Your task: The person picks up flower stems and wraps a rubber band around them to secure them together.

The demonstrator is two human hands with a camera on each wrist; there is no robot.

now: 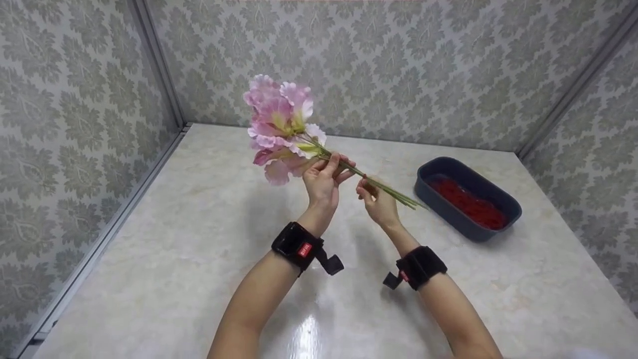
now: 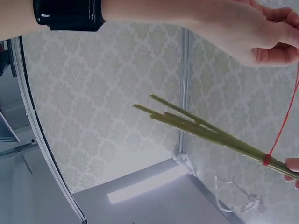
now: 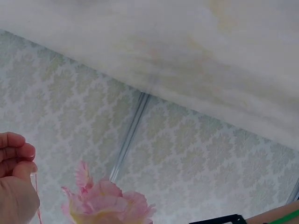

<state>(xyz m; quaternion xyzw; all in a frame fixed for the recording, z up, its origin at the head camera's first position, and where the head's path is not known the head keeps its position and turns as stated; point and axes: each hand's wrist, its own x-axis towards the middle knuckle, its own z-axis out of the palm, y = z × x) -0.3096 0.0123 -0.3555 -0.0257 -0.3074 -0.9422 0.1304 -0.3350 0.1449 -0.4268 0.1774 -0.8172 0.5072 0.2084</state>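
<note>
A bunch of pink artificial-looking flowers point(image 1: 279, 127) on green stems point(image 1: 386, 188) is held above the table, blooms to the upper left. My left hand point(image 1: 323, 184) grips the stems just below the blooms; in the left wrist view its fingertips point(image 2: 292, 167) show at the right edge. A thin red string point(image 2: 283, 126) wraps the stems and runs taut to my right hand point(image 1: 383, 203), which pinches it below the stems. The right wrist view also shows the string point(image 3: 38, 198) hanging from the right hand point(image 3: 17, 179). Some of the right fingers are hidden behind the stems.
A dark blue-grey basin point(image 1: 429, 192) with red contents point(image 1: 468, 203) stands at the right of the pale marbled table point(image 1: 199, 279). Patterned walls point(image 1: 349, 65) enclose the back and sides. Black straps point(image 1: 299, 247) circle both wrists, their loose ends sticking out.
</note>
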